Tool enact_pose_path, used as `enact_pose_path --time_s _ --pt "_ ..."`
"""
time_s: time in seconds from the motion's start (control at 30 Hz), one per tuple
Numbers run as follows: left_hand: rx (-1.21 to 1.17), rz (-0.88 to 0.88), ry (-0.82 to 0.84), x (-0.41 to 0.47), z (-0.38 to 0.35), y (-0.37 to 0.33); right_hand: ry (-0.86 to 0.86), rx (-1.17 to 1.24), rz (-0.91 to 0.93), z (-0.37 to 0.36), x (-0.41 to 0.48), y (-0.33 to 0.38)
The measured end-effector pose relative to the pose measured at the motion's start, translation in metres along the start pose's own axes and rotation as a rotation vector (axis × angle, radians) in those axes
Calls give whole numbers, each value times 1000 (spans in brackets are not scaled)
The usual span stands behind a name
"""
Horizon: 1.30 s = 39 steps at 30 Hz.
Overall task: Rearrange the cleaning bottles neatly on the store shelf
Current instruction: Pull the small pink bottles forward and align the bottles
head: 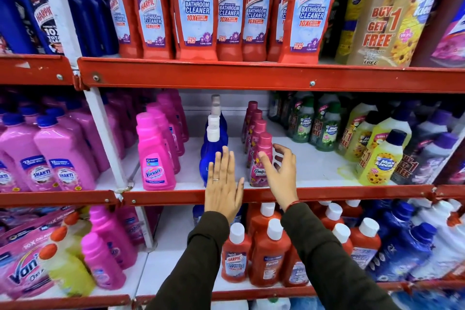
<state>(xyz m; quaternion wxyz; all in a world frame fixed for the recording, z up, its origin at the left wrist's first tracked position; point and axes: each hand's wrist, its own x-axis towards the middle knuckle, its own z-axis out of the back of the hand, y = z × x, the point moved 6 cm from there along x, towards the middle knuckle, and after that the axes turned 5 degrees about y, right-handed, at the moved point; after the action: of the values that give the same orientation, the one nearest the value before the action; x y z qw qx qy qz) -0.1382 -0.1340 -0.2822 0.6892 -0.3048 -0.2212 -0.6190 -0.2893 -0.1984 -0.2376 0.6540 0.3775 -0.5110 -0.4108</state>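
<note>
The middle shelf (251, 195) carries a row of blue bottles (212, 148) and a row of pink Comfort bottles (260, 158) running back from its front edge. The left hand (222, 189) is held flat, fingers together, before the front blue bottle. The right hand (279, 171) is spread-fingered at the front Comfort bottle, unclamped.

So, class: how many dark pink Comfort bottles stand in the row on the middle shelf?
4, in one file running front to back: the front bottle beside the right hand, then the second, third and rear one. More may be hidden behind.
</note>
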Motion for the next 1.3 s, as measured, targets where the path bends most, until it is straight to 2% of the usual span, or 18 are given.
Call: enact_pose_path --time_s 0.07,0.13,0.27,0.4,0.73,0.97,1.13,1.2,1.3 --pt "-163 -63 84 2 -1 -19 -3 151 -91 0 -4 -11" --pt "-386 -36 202 6 -6 -34 10 268 -174 -1 -7 -19" --pt "-715 195 363 9 -18 -49 83 344 -257 -3 -13 -24" --pt "-926 385 398 14 -21 -49 175 290 -248 -7 -13 -28" --pt "-933 426 448 15 -29 -49 200 274 -253 -10 -16 -30" --pt "-861 383 451 15 -26 -49 187 260 -248 -9 -15 -33" --pt "-914 372 450 14 -23 -50 189 227 -215 -8 -18 -27" --pt "-951 359 416 13 -18 -51 145 239 -208 -5 -20 -24" --pt "-971 349 333 6 -5 -48 -26 245 -186 5 -27 -22"
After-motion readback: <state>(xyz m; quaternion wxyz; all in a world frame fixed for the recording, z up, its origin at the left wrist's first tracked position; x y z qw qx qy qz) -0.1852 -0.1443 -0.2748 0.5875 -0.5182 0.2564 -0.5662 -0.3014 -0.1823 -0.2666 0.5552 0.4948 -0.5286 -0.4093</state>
